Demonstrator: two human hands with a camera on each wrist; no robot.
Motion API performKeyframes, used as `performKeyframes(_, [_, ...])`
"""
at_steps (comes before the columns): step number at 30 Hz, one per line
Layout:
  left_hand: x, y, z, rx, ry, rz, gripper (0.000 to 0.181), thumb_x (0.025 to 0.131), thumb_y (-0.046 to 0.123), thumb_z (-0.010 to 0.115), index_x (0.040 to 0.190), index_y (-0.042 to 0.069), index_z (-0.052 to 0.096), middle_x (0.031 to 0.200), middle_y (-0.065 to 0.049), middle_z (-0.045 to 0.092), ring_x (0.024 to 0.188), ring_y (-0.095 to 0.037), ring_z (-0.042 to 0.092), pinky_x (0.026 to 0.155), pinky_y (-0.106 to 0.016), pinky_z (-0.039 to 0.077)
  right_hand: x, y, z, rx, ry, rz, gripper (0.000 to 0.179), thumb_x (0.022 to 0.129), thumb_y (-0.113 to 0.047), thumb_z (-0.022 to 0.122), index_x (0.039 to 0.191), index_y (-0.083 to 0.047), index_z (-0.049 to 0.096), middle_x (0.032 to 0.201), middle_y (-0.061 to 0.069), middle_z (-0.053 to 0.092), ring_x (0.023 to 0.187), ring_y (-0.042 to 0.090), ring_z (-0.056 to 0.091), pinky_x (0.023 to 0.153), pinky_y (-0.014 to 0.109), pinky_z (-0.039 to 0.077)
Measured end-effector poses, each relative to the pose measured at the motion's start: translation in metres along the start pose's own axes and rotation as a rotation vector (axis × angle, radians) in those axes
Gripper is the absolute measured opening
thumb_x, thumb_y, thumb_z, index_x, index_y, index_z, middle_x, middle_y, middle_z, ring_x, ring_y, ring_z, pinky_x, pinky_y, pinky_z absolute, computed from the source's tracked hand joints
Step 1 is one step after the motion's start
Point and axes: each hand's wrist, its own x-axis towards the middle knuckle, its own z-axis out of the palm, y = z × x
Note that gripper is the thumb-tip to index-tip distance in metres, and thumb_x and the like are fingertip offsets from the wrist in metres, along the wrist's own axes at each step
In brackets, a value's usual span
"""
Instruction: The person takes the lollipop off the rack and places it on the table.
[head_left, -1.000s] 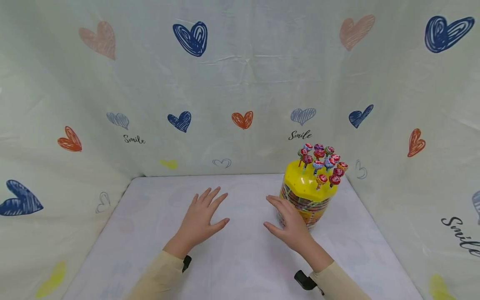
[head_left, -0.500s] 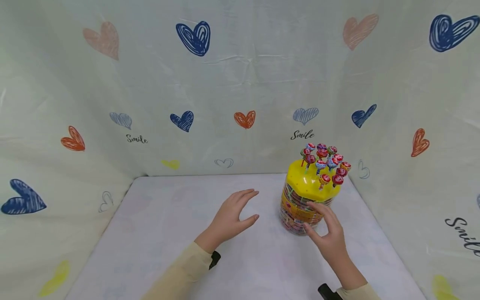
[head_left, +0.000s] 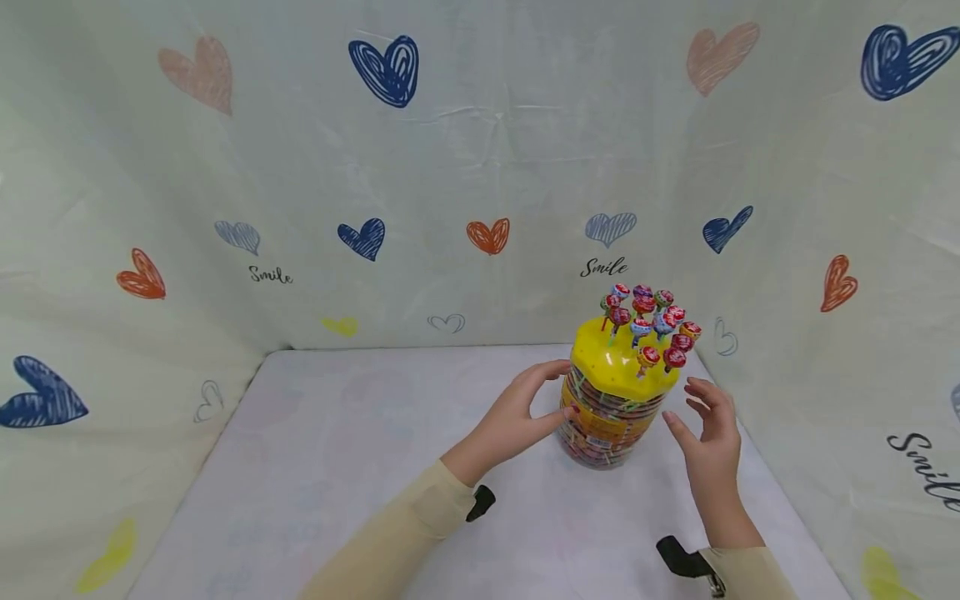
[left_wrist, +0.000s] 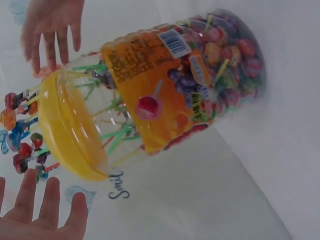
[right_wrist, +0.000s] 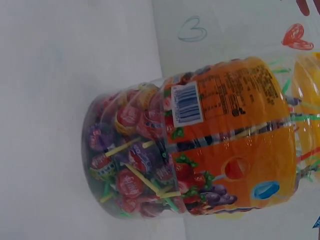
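Note:
A clear plastic jar (head_left: pixel 600 433) of wrapped lollipops, with an orange fruit-printed label (left_wrist: pixel 150 95), stands upright on the right side of the table. Its lid (head_left: pixel 611 367) is yellow, and several lollipops (head_left: pixel 651 321) stick up out of it. My left hand (head_left: pixel 517 412) is at the jar's left side, thumb and fingers spread, fingertips right by the lid and upper wall. On the right of the jar, my right hand (head_left: pixel 712 442) is held with lightly bent fingers and nothing in it. The right wrist view shows lollipops packed inside the jar's bottom (right_wrist: pixel 127 160).
A white cloth covers the table (head_left: pixel 360 467). Behind and at both sides hangs a pale curtain (head_left: pixel 450 133) printed with hearts and the word Smile. A black wrist mount (head_left: pixel 482 503) shows at the left sleeve, another mount (head_left: pixel 682 558) at the right one.
Both hands have moved right. My left hand has come up to the jar's left side; my right hand has passed in front of the jar to its right side. The jar stays put.

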Motion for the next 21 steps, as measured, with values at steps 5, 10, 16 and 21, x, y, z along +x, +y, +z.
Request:
performKeyframes(5, [0.015,0.011,0.009,-0.002,0.012,0.036,0.057,0.093,0.022,0.068,0.144,0.019,0.044,0.139,0.006,0.050,0.129,-0.010,0.044,0.109,-0.038,0.035,0.019,0.008,-0.003,0.104,-0.077,0.151,0.068,0.087,0.008,0.066,0.147,-0.010,0.038,0.148,0.006,0.036,0.134,0.020,0.034,0.103,0.017,0.035])
performKeyframes(10, [0.029,0.018,0.018,-0.032,0.010,0.074,0.056,0.092,0.021,0.069,0.143,0.019,0.045,0.138,0.005,0.051,0.127,-0.011,0.045,0.106,-0.034,0.038,0.035,0.013,-0.005,0.206,-0.214,0.203,0.078,0.090,0.005,0.065,0.153,-0.017,0.024,0.158,0.006,0.020,0.142,0.026,0.022,0.106,0.019,0.032])
performKeyframes(16, [0.045,0.024,0.032,0.003,-0.008,0.108,0.055,0.091,0.022,0.070,0.141,0.019,0.048,0.138,0.003,0.050,0.124,-0.011,0.047,0.100,-0.026,0.042,0.049,0.018,-0.003,0.333,-0.302,0.223,0.079,0.093,0.004,0.060,0.154,-0.022,0.019,0.160,0.008,0.014,0.145,0.030,0.017,0.101,0.019,0.038])
performKeyframes(21, [0.053,0.029,0.041,-0.011,-0.014,0.104,0.053,0.092,0.021,0.069,0.141,0.024,0.051,0.137,0.005,0.050,0.123,-0.009,0.048,0.096,-0.023,0.044,0.053,0.023,0.001,0.392,-0.341,0.197,0.076,0.093,0.007,0.057,0.155,-0.021,0.023,0.157,0.010,0.022,0.139,0.025,0.029,0.096,0.017,0.043])
